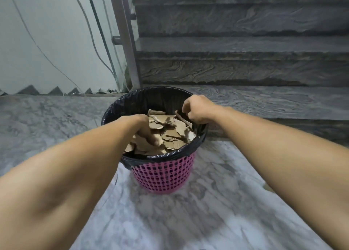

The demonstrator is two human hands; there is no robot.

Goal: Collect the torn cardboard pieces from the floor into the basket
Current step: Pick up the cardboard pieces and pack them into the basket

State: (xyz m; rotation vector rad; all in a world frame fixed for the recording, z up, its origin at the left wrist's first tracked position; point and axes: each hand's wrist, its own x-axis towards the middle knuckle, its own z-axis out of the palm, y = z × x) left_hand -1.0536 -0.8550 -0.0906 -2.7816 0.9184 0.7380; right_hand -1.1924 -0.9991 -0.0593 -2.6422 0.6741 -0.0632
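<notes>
One basket (164, 174) stands on the floor — pink, latticed, with one black liner bag (132, 102) folded over its rim. Inside lies a heap of torn cardboard pieces (170, 130); they overlap too much for an exact count, though at least a dozen separate edges show. One more brown scrap (269, 187) lies on the floor, partly hidden behind the right forearm. Two hands are over the basket — the left hand (145, 130) and the right hand (198, 109). Behind the basket rise four visible stair steps (245, 68), and one metal railing post (126, 36) stands at their left end.
</notes>
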